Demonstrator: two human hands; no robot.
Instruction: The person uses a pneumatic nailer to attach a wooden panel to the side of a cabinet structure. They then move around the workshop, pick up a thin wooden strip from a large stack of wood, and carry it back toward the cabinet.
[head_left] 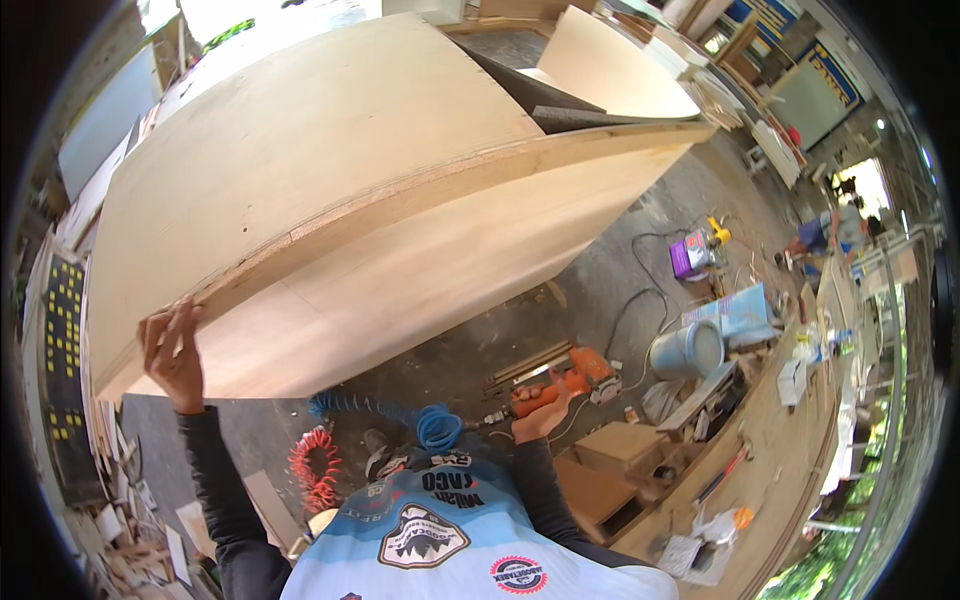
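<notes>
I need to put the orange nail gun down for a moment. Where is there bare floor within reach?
Bare concrete floor lies beyond the right hand, between the plywood box and the grey bucket; black cables cross it. Crowded: the blue hose, red hose and small wooden boxes by the feet.

A single head-worn fisheye view looks steeply down the wearer's chest onto a workshop floor (480, 350). A large plywood cabinet (330, 180) fills the frame close up from nine to one o'clock. Straight edges bow near the dark circular rim.
</notes>
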